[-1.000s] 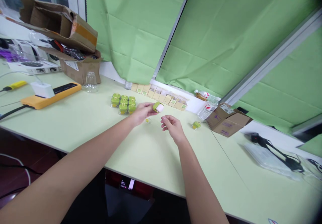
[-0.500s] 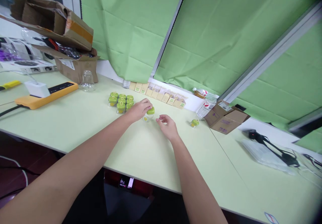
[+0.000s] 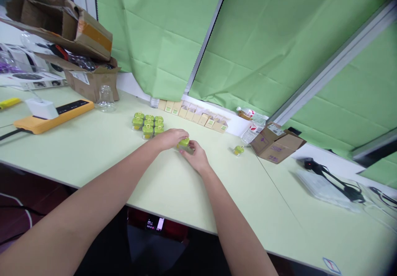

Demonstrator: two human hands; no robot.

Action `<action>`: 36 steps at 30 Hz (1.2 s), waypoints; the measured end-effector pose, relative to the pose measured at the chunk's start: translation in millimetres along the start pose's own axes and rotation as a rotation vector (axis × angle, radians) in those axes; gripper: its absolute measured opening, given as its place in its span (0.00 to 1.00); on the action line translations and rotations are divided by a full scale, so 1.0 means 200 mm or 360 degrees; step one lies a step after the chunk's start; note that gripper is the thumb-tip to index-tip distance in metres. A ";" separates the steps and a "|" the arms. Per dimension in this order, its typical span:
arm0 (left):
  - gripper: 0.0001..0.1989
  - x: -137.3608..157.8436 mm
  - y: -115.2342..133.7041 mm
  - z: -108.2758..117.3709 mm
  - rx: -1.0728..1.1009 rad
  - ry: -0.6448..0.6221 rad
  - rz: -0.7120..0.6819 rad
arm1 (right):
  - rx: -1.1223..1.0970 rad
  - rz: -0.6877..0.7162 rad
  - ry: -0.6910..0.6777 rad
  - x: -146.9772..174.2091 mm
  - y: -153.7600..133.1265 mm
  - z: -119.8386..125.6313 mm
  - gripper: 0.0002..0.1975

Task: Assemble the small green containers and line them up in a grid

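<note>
A small clear jar with a green lid [image 3: 184, 142] is between my two hands over the middle of the table. My left hand [image 3: 173, 139] grips it from the left, its fingers at the lid. My right hand [image 3: 196, 155] closes round its right side, thumb and fingertips on the clear body. Left of my hands stands a tight group of several similar green-lidded jars [image 3: 148, 125] with something yellow inside. One more green-lidded jar [image 3: 238, 150] stands apart on the right.
Small brown paper boxes [image 3: 192, 113] line the wall behind. An orange power strip [image 3: 52, 119], a clear empty jar [image 3: 106, 99] and cardboard boxes [image 3: 93, 79] are at the left. Plastic bottles [image 3: 250, 131] and an open carton [image 3: 276, 143] stand at the right, near black cables [image 3: 336, 183].
My right hand has moved left and now touches the jar; before, it was apart from it with its fingers curved. My left hand stays at the jar's lid, lowered slightly.
</note>
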State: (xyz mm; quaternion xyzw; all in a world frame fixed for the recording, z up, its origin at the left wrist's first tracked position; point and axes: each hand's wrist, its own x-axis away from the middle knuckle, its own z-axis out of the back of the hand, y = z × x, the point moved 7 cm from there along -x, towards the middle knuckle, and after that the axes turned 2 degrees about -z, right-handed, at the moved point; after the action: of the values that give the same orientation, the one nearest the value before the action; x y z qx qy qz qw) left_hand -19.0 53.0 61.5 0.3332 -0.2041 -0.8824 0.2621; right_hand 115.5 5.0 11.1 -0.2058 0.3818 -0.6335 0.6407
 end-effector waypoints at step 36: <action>0.13 0.04 0.26 -0.14 -0.0121 -0.0297 -0.0351 | -0.0572 -0.0062 -0.0639 0.04 0.02 0.07 0.20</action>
State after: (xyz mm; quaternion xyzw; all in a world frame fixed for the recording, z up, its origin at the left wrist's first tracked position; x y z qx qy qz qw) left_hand 12.1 1.9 66.9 0.2601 -0.1561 -0.9400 0.1559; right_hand 128.3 -5.7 15.4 -0.4451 0.3494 -0.5143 0.6445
